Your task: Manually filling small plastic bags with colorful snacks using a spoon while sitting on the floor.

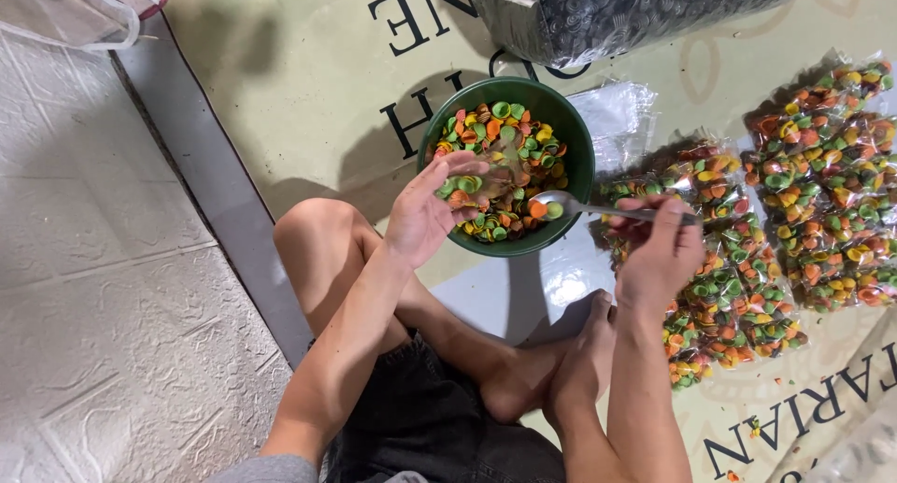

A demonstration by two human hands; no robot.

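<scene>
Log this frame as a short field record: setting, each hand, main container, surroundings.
setting: person seated cross-legged on a printed floor mat
left hand: open, holding a small clear bag over the bowl rim
right hand: grips a metal spoon carrying a few pieces
container: green bowl of multicoloured round crackers
surroundings: filled clear packets at the right; dark bag above
</scene>
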